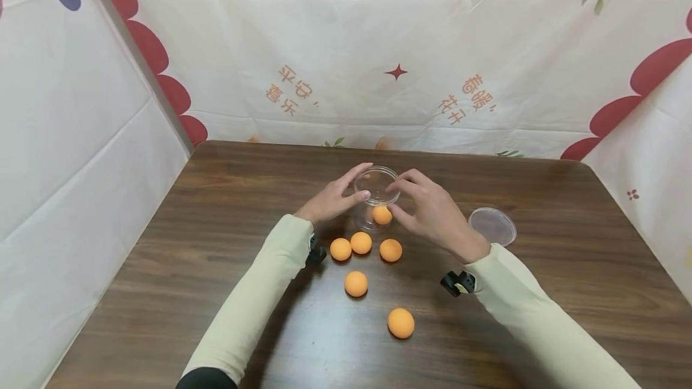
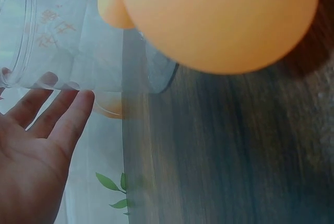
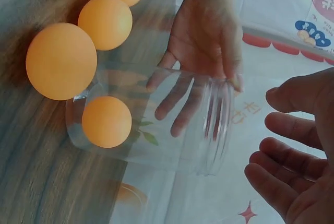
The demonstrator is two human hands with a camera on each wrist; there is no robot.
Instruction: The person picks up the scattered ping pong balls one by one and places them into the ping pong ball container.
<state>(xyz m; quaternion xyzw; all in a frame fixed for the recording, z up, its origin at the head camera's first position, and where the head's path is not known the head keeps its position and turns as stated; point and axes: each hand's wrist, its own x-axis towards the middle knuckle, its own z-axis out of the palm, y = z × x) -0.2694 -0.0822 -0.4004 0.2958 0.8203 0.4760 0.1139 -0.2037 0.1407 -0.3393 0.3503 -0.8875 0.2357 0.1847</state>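
A clear plastic jar (image 1: 377,196) stands upright near the back middle of the table, its mouth uncovered. One orange ball (image 3: 107,122) shows inside, low near the bottom. My left hand (image 1: 335,198) holds the jar from its left, thumb at the rim and fingers along the far side. At the right of the mouth, my right hand (image 1: 431,212) hovers with loosely bent fingers and nothing between them. On the near side of the jar lie several more orange balls (image 1: 361,243), the closest to me being a ball (image 1: 401,323) by itself.
A clear round lid (image 1: 492,226) lies flat on the brown wooden table (image 1: 178,257), right of the jar and beyond my right wrist. A printed white cloth (image 1: 346,47) hangs behind the table's back edge, with more cloth at both sides.
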